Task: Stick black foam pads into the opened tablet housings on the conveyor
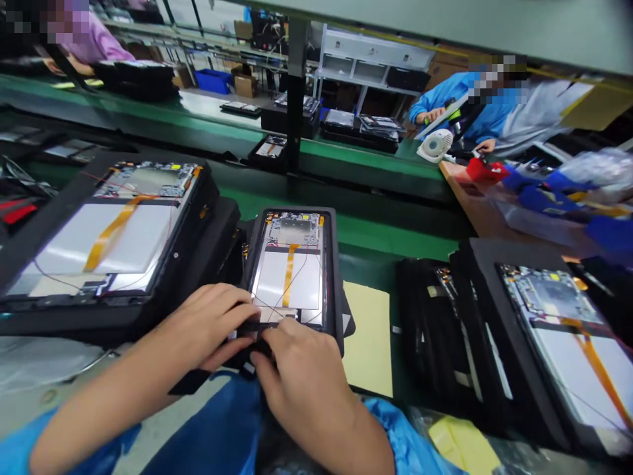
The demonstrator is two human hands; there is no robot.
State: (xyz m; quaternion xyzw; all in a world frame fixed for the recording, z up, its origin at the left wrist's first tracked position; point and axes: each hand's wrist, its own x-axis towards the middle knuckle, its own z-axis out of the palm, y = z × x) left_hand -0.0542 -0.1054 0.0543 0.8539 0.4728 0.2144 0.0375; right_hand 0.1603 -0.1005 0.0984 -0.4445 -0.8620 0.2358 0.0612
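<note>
An opened tablet [306, 280] lies in a black foam tray [337, 290] in front of me, its circuit board, white battery and orange ribbon cable showing. At the tray's near left corner, my left hand [215, 323] is closed, with fingertips and thumb pinched over the tablet's lower edge. My right hand [299, 363] is closed beside it, its thumb and bent fingers meeting at the same edge. Whatever small part lies between the fingertips is mostly hidden. Thin dark wires cross the battery just above my fingers.
Stacked foam trays with opened tablets stand at left [111, 244] and right [558, 343]. A yellow sheet [368, 336] lies right of the centre tray. A dark post [295, 92] rises behind it. Across the bench, a person in blue [462, 99] works near a white fan [435, 145].
</note>
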